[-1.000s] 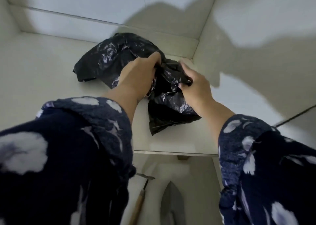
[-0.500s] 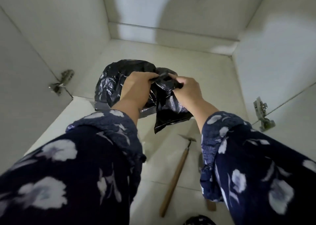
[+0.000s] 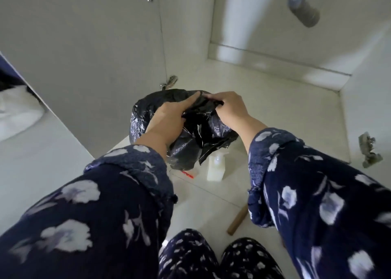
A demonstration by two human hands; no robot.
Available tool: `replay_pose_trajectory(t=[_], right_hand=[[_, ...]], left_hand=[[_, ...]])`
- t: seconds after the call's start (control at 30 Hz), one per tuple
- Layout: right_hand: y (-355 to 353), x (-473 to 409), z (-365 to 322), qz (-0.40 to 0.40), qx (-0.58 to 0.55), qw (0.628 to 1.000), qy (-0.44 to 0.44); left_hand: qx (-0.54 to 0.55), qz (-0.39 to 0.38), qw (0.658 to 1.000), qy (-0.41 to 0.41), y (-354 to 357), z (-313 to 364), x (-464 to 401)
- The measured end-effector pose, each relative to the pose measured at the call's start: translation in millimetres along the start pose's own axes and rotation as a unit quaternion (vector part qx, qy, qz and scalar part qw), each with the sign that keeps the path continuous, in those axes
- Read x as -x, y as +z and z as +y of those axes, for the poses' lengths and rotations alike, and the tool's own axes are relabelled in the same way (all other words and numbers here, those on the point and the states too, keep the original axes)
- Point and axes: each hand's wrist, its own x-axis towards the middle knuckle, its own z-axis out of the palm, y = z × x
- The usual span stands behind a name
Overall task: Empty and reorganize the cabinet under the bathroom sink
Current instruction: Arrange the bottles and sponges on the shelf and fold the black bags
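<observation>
A crumpled black plastic bag (image 3: 146, 117) hangs in the air in front of the open white cabinet (image 3: 264, 92), above its front edge. My left hand (image 3: 169, 117) grips the bag's top from the left. From the right, my right hand (image 3: 230, 109) pinches the same gathered top. Both hands meet at the bag's neck. What is inside the bag is hidden.
A small white pump bottle (image 3: 216, 168) stands on the floor below the bag, beside a red-tipped item (image 3: 187, 174). A wooden handle (image 3: 238, 220) lies on the floor tiles. Grey drain pipe (image 3: 304, 7) hangs at top right; door hinges (image 3: 369, 151) at right. My knees (image 3: 220, 257) are at the bottom.
Both hands have lifted the black bag off the cabinet floor and drawn it out towards me. The view has pulled back, showing the pipe, the bottle and my knees.
</observation>
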Motion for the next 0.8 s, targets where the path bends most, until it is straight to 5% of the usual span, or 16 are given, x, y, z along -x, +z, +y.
replay_pose_trajectory(t=[0.43,0.53,0.8], right_hand=[[148,21,-83,-0.256,0.009,0.957,-0.136],[187,35,-110,-0.286,-0.01,0.943,-0.171],[274,86,-145,-0.335,-0.012,0.92,-0.205]], left_hand=[[-0.081,0.075,0.96,-0.256,-72,-122,141],[-0.016,0.132,0.943,-0.305,-96,-143,175],[-0.085,0.156,0.929,-0.323,-99,-216,259]])
